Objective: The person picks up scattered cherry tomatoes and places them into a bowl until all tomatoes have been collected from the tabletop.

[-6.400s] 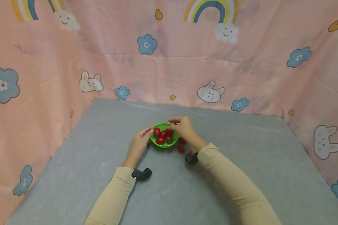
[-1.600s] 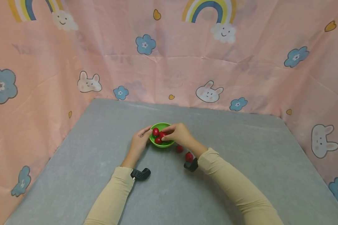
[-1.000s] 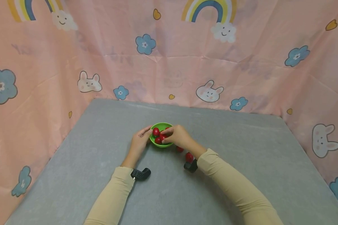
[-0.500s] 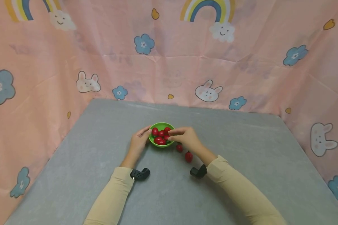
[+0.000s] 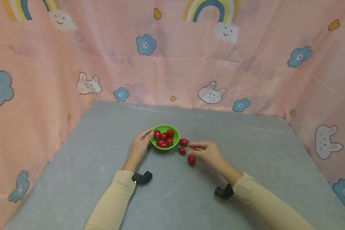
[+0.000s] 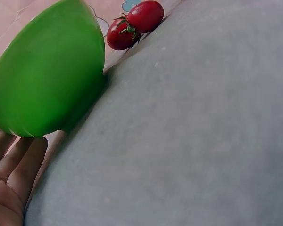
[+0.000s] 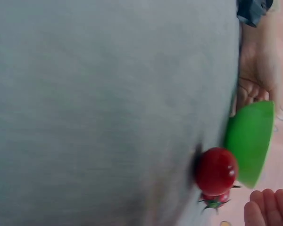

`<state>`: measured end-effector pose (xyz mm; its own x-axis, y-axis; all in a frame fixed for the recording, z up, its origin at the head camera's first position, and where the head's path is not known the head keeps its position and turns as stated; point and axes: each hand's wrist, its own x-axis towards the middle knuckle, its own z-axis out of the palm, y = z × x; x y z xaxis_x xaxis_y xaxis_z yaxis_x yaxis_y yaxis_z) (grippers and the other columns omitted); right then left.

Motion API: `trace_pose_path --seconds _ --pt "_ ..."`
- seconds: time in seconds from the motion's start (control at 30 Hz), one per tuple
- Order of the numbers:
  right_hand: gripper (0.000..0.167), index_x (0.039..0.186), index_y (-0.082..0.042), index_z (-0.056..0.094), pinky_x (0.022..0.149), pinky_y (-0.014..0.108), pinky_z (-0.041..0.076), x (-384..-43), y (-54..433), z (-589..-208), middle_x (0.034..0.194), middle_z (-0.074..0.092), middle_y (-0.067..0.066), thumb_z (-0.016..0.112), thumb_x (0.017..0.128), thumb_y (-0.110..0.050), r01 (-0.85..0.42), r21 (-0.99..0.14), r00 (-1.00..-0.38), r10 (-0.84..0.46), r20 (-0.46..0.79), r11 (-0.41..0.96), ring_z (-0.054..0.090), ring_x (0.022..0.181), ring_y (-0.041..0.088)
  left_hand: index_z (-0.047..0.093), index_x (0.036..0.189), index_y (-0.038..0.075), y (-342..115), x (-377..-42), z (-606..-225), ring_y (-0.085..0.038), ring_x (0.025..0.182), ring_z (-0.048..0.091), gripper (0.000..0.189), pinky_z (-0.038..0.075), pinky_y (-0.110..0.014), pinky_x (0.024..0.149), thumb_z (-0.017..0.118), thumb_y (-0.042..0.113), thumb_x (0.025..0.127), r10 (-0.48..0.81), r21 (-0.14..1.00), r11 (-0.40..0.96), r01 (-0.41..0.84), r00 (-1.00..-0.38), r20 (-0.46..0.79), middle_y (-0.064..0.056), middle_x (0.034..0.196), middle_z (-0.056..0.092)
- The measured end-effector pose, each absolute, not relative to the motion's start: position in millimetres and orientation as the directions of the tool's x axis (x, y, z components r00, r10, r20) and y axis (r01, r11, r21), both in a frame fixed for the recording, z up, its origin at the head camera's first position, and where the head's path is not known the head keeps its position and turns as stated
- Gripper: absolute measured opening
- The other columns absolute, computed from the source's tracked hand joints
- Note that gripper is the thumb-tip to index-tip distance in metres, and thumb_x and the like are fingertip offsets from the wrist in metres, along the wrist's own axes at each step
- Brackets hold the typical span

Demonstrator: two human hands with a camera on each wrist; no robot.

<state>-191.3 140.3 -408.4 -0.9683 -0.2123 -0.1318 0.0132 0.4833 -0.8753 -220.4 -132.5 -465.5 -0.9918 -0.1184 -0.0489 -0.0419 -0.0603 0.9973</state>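
A green bowl [image 5: 176, 135] with several red cherry tomatoes [image 5: 157, 134] in it stands on the grey table. My left hand [image 5: 140, 145] holds the bowl's left side, thumb at the rim and fingers against the outer wall, as the left wrist view also shows. Three more tomatoes lie on the table right of the bowl: one by its rim [image 5: 183, 142], a smaller one [image 5: 182, 150] and a nearer one [image 5: 191, 160]. Beside them hovers my right hand [image 5: 208, 155], fingers extended and apart from the thumb, with nothing held. Its fingertips are close to the tomatoes; contact cannot be told.
A pink printed cloth [image 5: 172, 73] hangs behind the table and along both sides. Each wrist bears a black camera, the left one [image 5: 142, 177] and the right one [image 5: 224, 192]. The grey tabletop [image 5: 172, 198] stretches in front of the bowl.
My right hand has left the tomatoes inside the bowl and moved right and nearer, uncovering the bowl and the loose tomatoes. Tomatoes in the bowl have shifted slightly. My left hand stays at the bowl.
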Motion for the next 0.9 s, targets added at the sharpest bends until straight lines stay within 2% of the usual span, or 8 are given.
trace_pose_path --seconds 0.2,0.43,0.9 --pt "0.042 0.121 -0.005 0.071 0.104 0.041 0.05 -180.7 150.3 -417.7 0.124 0.071 0.012 0.081 0.083 -0.019 0.067 -0.901 -0.96 -0.219 -0.176 0.429 0.063 0.122 0.028 0.062 0.135 0.008 -132.8 -219.8 -463.8 -0.006 0.105 0.066 0.039 0.055 -0.014 0.081 0.06 0.025 0.1 -0.131 0.998 -0.046 -0.036 -0.99 -0.042 -0.012 0.137 0.063" --pt "0.047 0.127 -0.004 0.067 0.104 0.04 0.049 -176.2 157.0 -426.3 0.131 0.066 0.015 0.08 0.084 -0.018 0.078 -0.915 -0.963 -0.208 -0.171 0.395 0.06 0.126 0.03 0.061 0.136 0.009 -131.7 -219.1 -464.7 -0.012 0.113 0.065 0.04 0.055 -0.015 0.084 0.06 0.027 0.1 -0.126 0.999 -0.022 -0.043 -0.991 -0.046 -0.011 0.138 0.062" --pt "0.05 0.129 -0.008 0.067 0.106 0.045 0.049 -178.8 150.1 -426.6 0.13 0.068 0.011 0.081 0.084 -0.023 0.134 -0.877 -0.953 -0.181 -0.242 0.462 0.062 0.125 0.027 0.063 0.134 0.01 -132.0 -221.0 -466.4 -0.01 0.11 0.065 0.039 0.055 -0.014 0.083 0.061 0.027 0.1 -0.126 0.998 -0.037 -0.047 -0.991 -0.051 -0.01 0.137 0.063"
